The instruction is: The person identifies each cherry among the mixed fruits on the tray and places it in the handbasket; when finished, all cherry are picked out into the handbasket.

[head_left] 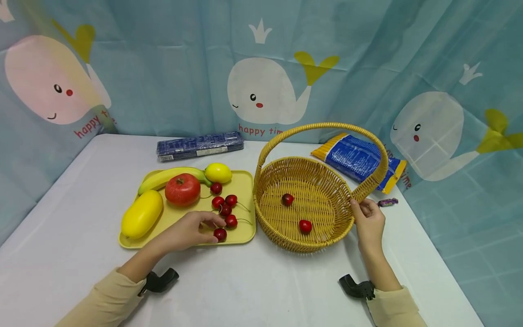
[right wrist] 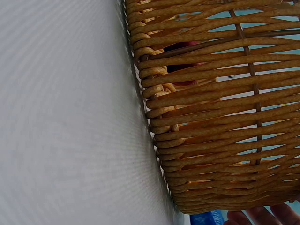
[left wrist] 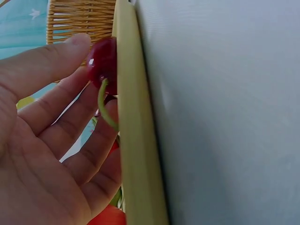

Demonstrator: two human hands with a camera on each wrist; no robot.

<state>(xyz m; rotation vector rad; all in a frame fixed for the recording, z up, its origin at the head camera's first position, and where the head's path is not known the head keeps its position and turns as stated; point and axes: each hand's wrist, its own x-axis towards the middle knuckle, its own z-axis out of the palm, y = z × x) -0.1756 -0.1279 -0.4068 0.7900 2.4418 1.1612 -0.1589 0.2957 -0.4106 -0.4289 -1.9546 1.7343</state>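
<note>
The left hand (head_left: 189, 231), fingers loosely parted, surrounds a dark cherry (head_left: 219, 235) on the near edge of the yellow tray (head_left: 244, 190); whether the thumb touches it is hard to tell. The right hand (head_left: 370, 223) pinches the wicker basket (head_left: 302, 248) at its handle's foot; two cherries (head_left: 305, 226) lie inside. Beyond are a banana (head_left: 167, 177) and, farther back, a dark blue package (head_left: 200, 146).

A creased light blue fabric curtain (head_left: 171, 68) hangs behind a flat white tabletop (head_left: 261, 290). Pale cartoon whales (head_left: 265, 86) (each below a small white crown (head_left: 259, 34)) and red lettering (head_left: 246, 128) decorate the curtain.
</note>
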